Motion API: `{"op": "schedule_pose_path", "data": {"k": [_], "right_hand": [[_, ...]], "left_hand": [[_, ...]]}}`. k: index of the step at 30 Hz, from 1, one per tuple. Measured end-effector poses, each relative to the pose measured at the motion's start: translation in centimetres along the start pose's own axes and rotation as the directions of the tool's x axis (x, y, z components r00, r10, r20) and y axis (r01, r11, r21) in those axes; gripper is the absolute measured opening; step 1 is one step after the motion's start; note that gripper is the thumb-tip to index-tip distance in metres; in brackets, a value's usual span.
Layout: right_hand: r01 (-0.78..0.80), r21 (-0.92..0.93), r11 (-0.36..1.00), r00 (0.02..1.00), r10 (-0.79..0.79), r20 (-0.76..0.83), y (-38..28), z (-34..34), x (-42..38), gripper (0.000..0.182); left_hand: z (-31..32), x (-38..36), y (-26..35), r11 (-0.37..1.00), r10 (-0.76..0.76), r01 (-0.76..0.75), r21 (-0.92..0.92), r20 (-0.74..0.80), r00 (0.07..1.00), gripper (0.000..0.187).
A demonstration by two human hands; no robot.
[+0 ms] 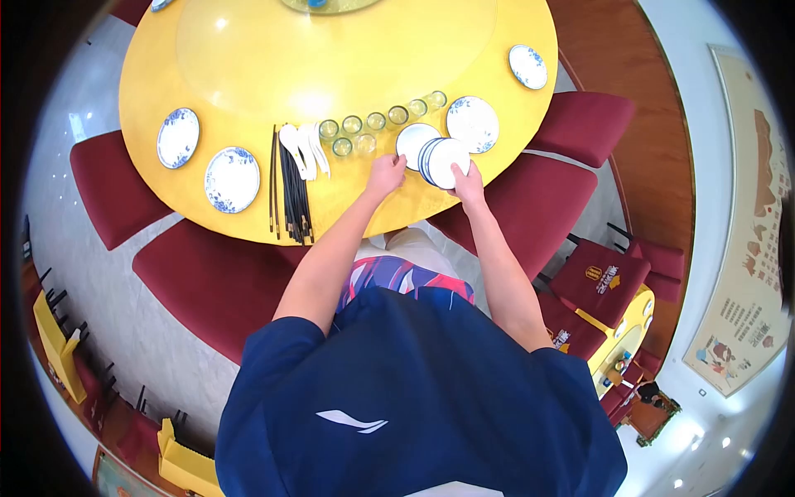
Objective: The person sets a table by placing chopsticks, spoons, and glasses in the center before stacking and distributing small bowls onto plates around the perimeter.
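Observation:
My left hand (387,175) is closed at the left rim of a small white saucer (414,141) with a dark blue edge. My right hand (468,182) grips a stack of similar saucers (446,161), thumb on top and the other fingers largely hidden beneath. The stack is slightly fanned and overlaps the single saucer's right side. Several clear glasses (376,121) stand in two rows just beyond. Left of my left hand lie white spoons (298,151) and a bundle of black chopsticks (295,199). A blue-patterned plate (472,124) rests beyond the stack.
The round yellow table (348,219) carries more patterned plates, such as one plate (232,180) at left and another plate (528,67) at far right. A glass turntable (331,50) covers its middle. Dark red chairs (522,207) stand close around the edge.

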State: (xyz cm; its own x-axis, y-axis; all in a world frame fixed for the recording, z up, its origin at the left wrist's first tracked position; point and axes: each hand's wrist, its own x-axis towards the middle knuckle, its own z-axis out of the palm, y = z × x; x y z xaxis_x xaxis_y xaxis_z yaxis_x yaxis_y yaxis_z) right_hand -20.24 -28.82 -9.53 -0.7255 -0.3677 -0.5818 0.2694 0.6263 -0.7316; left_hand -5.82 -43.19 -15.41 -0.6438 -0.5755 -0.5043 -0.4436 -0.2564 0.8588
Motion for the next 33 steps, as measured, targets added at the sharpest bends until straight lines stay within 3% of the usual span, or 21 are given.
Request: {"op": "schedule_pose_path", "data": {"k": [10, 13, 15, 19, 23, 25, 31, 33], "right_hand": [[0.120, -0.140, 0.983, 0.988, -0.105, 0.111, -4.1, 3.7, -0.4, 0.039], [0.166, -0.268, 0.949, 0.981, -0.131, 0.141, -5.4, 4.4, -0.8, 0.037], [0.126, -0.359, 0.925, 0.984, -0.069, 0.167, -5.9, 4.9, -0.5, 0.040], [0.113, -0.325, 0.939, 0.981, -0.053, 0.187, -5.9, 5.1, 0.0, 0.042], [0.087, -0.314, 0.946, 0.979, -0.022, 0.205, -6.4, 5.6, 0.0, 0.044], [0.095, -0.323, 0.942, 0.978, -0.028, 0.206, -6.4, 6.2, 0.1, 0.045], [0.248, -0.320, 0.914, 0.959, -0.185, 0.217, -3.4, 6.7, 1.7, 0.052], [0.115, -0.187, 0.976, 0.973, -0.073, 0.218, -2.4, 6.9, 2.2, 0.051]], "left_hand": [[-2.9, -2.9, -0.3, 0.998, -0.066, 0.064, -0.023, -0.097, 0.993, 0.044], [-2.9, -3.2, -0.4, 0.999, -0.037, 0.032, -0.037, -0.131, 0.991, 0.045], [-2.7, -3.4, -0.4, 0.992, -0.081, 0.068, -0.105, -0.119, 0.990, 0.044], [-2.3, -3.8, -0.4, 0.973, -0.114, 0.100, -0.206, -0.055, 0.992, 0.044], [-2.0, -3.6, -0.6, 0.968, -0.105, 0.082, -0.236, -0.086, 0.991, 0.044], [-1.9, -3.4, -1.1, 0.944, -0.173, 0.140, -0.298, -0.088, 0.981, 0.043], [-2.4, -3.7, -1.5, 0.945, -0.173, 0.158, -0.287, -0.026, 0.985, 0.044], [-2.8, -4.4, -1.4, 0.951, -0.170, 0.157, -0.268, -0.027, 0.985, 0.043]]}}
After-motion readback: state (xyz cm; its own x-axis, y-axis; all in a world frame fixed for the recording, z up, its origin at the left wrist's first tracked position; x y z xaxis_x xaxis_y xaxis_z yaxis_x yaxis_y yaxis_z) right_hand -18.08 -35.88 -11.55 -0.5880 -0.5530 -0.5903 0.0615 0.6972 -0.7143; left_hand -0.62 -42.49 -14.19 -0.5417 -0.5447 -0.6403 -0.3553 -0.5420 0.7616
